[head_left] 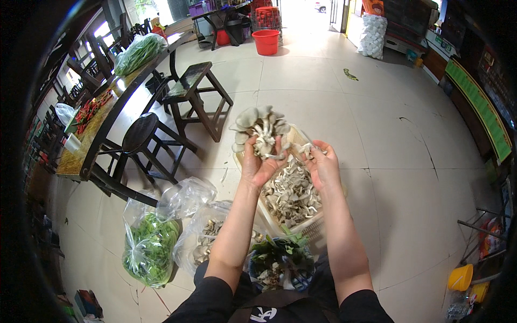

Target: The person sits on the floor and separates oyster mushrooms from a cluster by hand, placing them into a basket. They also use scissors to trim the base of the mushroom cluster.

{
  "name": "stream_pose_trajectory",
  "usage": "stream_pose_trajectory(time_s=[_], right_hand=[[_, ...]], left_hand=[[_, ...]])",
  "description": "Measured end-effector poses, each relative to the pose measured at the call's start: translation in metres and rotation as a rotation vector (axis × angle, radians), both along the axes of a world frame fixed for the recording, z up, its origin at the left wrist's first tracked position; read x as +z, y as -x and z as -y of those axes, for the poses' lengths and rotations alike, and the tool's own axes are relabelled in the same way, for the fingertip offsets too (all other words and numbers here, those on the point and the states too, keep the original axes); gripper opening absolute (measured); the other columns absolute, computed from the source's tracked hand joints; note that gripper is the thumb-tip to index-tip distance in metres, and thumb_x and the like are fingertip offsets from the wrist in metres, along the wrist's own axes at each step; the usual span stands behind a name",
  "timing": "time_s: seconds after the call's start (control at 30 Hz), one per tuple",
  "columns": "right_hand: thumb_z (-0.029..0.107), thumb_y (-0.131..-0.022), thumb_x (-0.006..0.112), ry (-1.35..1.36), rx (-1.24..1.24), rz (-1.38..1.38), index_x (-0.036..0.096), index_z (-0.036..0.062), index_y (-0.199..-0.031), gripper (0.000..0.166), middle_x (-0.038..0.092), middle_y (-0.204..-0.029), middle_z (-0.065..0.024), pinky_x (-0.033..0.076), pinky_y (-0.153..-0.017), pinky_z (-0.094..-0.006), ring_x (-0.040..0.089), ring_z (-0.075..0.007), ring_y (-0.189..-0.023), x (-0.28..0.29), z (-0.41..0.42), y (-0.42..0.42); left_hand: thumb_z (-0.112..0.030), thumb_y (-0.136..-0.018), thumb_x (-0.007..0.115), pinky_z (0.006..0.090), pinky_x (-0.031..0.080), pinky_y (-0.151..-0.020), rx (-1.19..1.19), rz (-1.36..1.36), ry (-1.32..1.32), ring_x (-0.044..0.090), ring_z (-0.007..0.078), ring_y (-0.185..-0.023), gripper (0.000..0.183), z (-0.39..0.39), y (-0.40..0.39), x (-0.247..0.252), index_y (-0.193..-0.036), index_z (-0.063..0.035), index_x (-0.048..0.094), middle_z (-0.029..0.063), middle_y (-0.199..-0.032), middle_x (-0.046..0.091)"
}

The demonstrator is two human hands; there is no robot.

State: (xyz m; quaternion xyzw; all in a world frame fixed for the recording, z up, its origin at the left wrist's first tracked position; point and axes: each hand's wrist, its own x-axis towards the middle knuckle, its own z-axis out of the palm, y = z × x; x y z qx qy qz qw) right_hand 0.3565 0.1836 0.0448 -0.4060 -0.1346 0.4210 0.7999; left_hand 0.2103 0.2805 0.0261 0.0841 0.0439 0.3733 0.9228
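A cluster of oyster mushrooms [262, 129] rests in my left hand [260, 167], its caps fanned upward and its pale stems towards my palm. Between the fingers of my right hand [323, 161] is a small torn piece of mushroom [307, 150]. Both hands are above a cream plastic basket [274, 226] that holds many loose oyster mushrooms [293, 194]. Close to my body stands a container of leafy greens and mushroom scraps [278, 262]. An open clear plastic bag with more mushrooms [206, 242] lies left of the basket, partly hidden by my left forearm.
A clear bag of leafy greens [151, 250] sits on the floor at left. Beyond it are a round stool [140, 133], a square-seated wooden chair [188, 82] and a long table [97, 133] with red chillies [91, 111] and bagged green vegetables [139, 54]. A red bucket [266, 42] stands farther back.
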Motion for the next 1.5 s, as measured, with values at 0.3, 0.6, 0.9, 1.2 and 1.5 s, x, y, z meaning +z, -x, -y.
stream_pose_trajectory(time_s=[0.3,0.6,0.9,1.2,1.5], right_hand=[[-0.013,-0.081,0.049,0.015,0.206,0.24,0.051,-0.0015,-0.102,0.025,0.057,-0.101,-0.0132,0.056,-0.085,-0.0326,0.061,-0.0201,-0.093,-0.003,0.0,-0.002],[0.0,-0.086,0.054,0.036,0.174,0.374,0.054,-0.0005,-0.114,0.028,0.059,-0.118,-0.0133,0.043,-0.098,-0.0311,0.055,-0.0184,-0.112,-0.009,-0.003,-0.011],[0.017,-0.09,0.066,0.041,0.196,0.482,0.056,-0.0015,-0.119,0.036,0.062,-0.113,-0.0092,0.046,-0.09,-0.0285,0.058,-0.0142,-0.102,0.001,-0.008,-0.005],[0.002,-0.087,0.065,0.07,0.128,0.438,0.054,0.0005,-0.109,0.025,0.063,-0.097,-0.0042,0.051,-0.074,-0.0232,0.061,-0.0089,-0.082,0.01,-0.002,0.006],[0.009,-0.088,0.065,0.17,-0.131,0.718,0.051,-0.0017,-0.121,0.038,0.062,-0.102,-0.0081,0.05,-0.079,-0.0243,0.061,-0.0118,-0.09,0.009,-0.002,0.002]], left_hand=[[-0.039,-0.089,0.059,0.0466,0.05,-0.09,0.063,-0.028,-0.08,0.059,0.0247,-0.115,0.046,0.012,-0.013,0.0,-0.124,-0.0078,0.054,0.0134,-0.123,0.06],[-0.043,-0.09,0.054,0.0437,0.034,-0.105,0.167,-0.119,-0.19,0.052,0.0212,-0.126,0.052,0.01,-0.012,-0.002,-0.131,-0.0112,0.053,0.0094,-0.13,0.058],[-0.04,-0.085,0.061,0.0515,0.035,-0.11,-0.092,-0.105,-0.308,0.051,0.0276,-0.123,0.059,0.019,-0.011,-0.014,-0.135,-0.0093,0.048,0.0124,-0.131,0.055],[-0.042,-0.087,0.062,0.0443,0.047,-0.098,0.063,0.01,-0.057,0.057,0.0233,-0.104,0.048,0.019,-0.02,-0.017,-0.119,-0.0065,0.058,0.0091,-0.111,0.061],[-0.035,-0.087,0.063,0.0344,0.052,-0.088,0.181,0.134,-0.005,0.06,0.0184,-0.096,0.06,-0.003,-0.006,-0.026,-0.126,0.0088,0.049,0.0104,-0.108,0.061]])
